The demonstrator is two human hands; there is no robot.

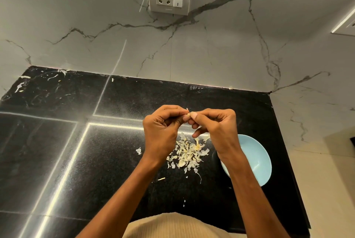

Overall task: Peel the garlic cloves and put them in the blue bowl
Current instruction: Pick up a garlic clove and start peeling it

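both hands up over the black counter (80, 160), left hand (161, 132) and right hand (215, 132) pinching one garlic clove (187, 115) between fingertips, a heap of skins (187, 153) below suggesting plenty peeled, this one not yet in the blue bowl (255, 159) just right, contents hidden.

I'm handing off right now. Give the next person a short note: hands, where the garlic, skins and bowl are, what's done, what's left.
Left hand: fingers curled, pinching a garlic clove above the counter.
Right hand: fingertips pinching at the same clove, working its skin.
Peels: loose pile on the black counter, below the hands.
Blue bowl: right of the pile, partly behind the right forearm; the visible part shows no cloves.
Done: the pile suggests several cloves are already skinned.
Left: finish this clove and drop it in the bowl. No unpeeled cloves are visible elsewhere.
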